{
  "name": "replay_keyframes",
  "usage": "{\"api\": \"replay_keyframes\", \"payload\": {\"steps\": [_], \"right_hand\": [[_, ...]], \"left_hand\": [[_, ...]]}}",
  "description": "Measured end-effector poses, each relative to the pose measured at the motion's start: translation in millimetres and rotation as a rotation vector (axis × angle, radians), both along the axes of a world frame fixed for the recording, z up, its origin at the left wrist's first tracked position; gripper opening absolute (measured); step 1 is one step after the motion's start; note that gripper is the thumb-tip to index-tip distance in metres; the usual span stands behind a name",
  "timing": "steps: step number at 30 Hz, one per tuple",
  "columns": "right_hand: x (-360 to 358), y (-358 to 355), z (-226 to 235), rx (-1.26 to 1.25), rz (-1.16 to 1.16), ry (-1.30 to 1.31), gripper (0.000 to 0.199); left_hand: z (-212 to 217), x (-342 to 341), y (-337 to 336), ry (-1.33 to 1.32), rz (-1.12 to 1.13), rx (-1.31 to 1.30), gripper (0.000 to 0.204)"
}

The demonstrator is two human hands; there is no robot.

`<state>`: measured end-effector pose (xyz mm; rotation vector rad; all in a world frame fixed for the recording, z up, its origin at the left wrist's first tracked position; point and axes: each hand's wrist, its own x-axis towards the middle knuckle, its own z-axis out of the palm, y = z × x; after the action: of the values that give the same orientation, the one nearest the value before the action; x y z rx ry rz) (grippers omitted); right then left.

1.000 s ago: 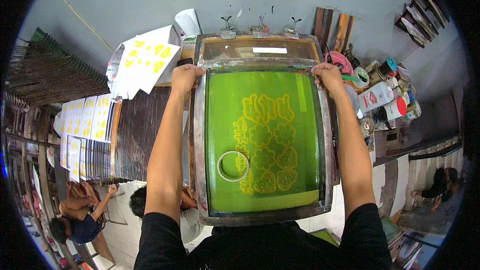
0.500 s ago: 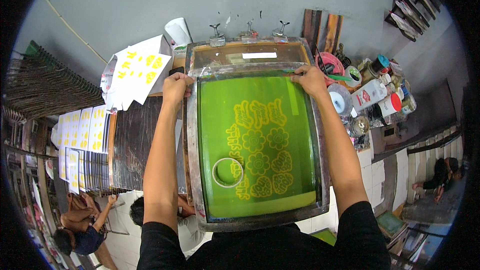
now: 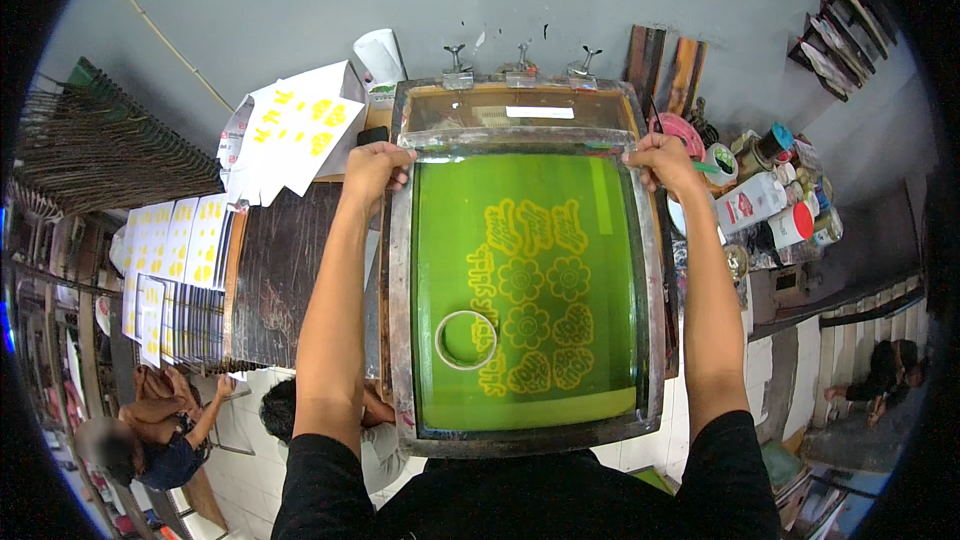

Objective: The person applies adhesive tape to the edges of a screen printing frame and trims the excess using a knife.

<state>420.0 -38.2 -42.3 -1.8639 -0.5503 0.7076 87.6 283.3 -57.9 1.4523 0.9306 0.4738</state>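
Screen frame: the wooden-looking frame point(image 3: 655, 340) lies straight in front of the person, between the two forearms, its long axis running near to far; its near edge is close to the body.
Left hand: fingers and thumb point(image 3: 375, 168) are closed on the frame's far-left corner.
Right hand: thumb and fingers point(image 3: 668, 165) pinch the far-right corner, roughly level with the left; neither hand is clearly nearer to the frame.
Green mesh: the patterned panel point(image 3: 450, 250) fills the frame and stretches from the grips toward the body.
Tape roll: the pale ring point(image 3: 439, 340) lies flat on the near-left part of the mesh, well apart from both hands.
Far side: three metal clamps point(image 3: 521, 75) stand at the far edge of a brown panel point(image 3: 460, 117), beyond the hands.
Left side: printed papers point(image 3: 300, 135) lie beyond the left hand; a dark table point(image 3: 280, 270) lies left of the forearm.
Right side: a pink tub point(image 3: 680, 132) sits just beyond the right hand; a white bottle point(image 3: 750, 202) stands farther right, among jars.
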Motion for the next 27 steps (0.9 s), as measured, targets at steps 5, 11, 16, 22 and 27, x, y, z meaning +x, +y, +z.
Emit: {"api": "replay_keyframes", "payload": {"steps": [5,11,16,22,27], "right_hand": [[1,11,-35,0.12,-0.099,-0.066,0.019],[-11,16,-45,0.11,-0.203,-0.109,0.018],[-25,27,-54,0.02,-0.315,-0.505,0.02],[-28,26,-66,-0.147,-0.322,-0.836,0.018],[-37,29,-63,-0.266,-0.348,-0.807,0.016]], "left_hand": [[-20,7,2,0.144,0.112,0.22,0.015],[-23,14,-12,0.25,0.214,0.467,0.022],[-32,23,-29,0.346,0.319,0.692,0.027],[-41,26,-42,0.38,0.254,0.954,0.019],[-40,27,-44,0.426,0.142,1.087,0.017]]}}
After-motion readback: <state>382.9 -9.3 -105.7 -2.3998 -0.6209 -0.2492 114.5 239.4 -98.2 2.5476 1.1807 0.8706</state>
